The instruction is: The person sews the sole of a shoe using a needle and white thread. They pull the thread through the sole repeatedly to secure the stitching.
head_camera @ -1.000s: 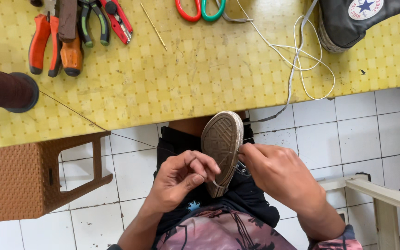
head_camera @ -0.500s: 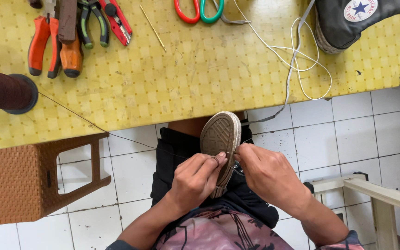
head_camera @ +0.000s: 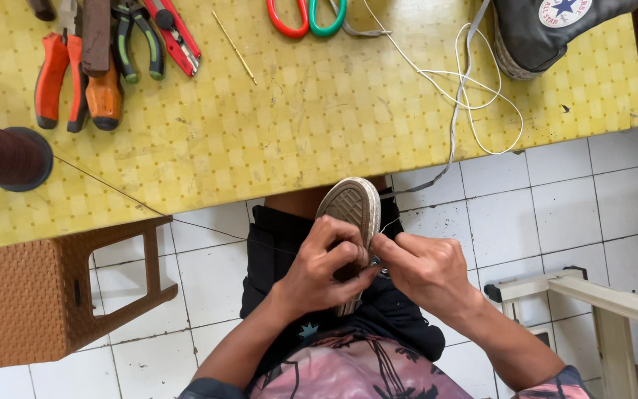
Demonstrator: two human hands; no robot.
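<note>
Head view: the left hand (head_camera: 326,270) grips the small shoe (head_camera: 352,222), held sole-up over the lap below the yellow table (head_camera: 319,133), while the right hand (head_camera: 426,270) pinches something at its edge, likely a needle. Stitching the sole looks underway; pulling the thread (head_camera: 208,225) through needs a steady grip.

Your left hand (head_camera: 324,267) is hiding the shoe's (head_camera: 351,214) middle; the frame's top edge is cutting off the scissors (head_camera: 306,16) and pliers (head_camera: 59,74).

Yellow checked tablecloth (head_camera: 319,111), orange pliers (head_camera: 57,74)
</note>
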